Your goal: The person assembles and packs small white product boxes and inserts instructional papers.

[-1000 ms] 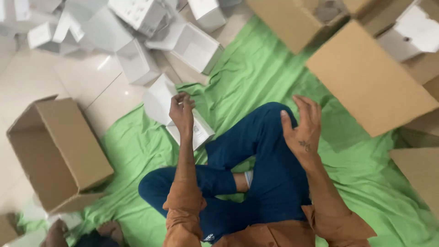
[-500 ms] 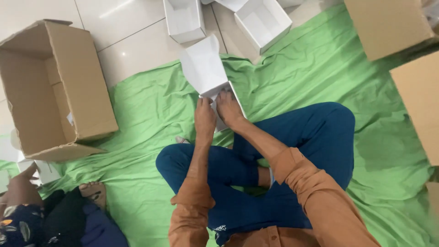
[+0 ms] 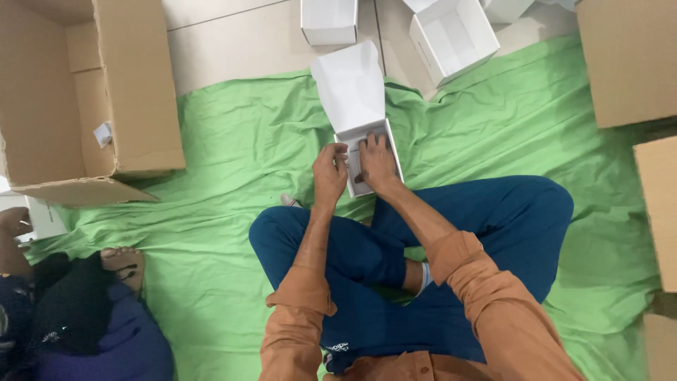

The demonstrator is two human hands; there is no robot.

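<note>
White box [image 3: 356,106] with its lid up, on the green sheet [image 3: 233,141] before our knees.
Half a second ago we gripped its near end; now our left hand [image 3: 329,171] holds the edge and our right hand [image 3: 376,164] presses flat inside.

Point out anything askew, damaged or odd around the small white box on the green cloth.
Nothing looks damaged. Both hands, left hand and right hand, rest on the small white cardboard box, its lid flap raised. The green cloth is heavily wrinkled, and the large brown cardboard carton lies tipped on its side, flaps splayed.
</note>
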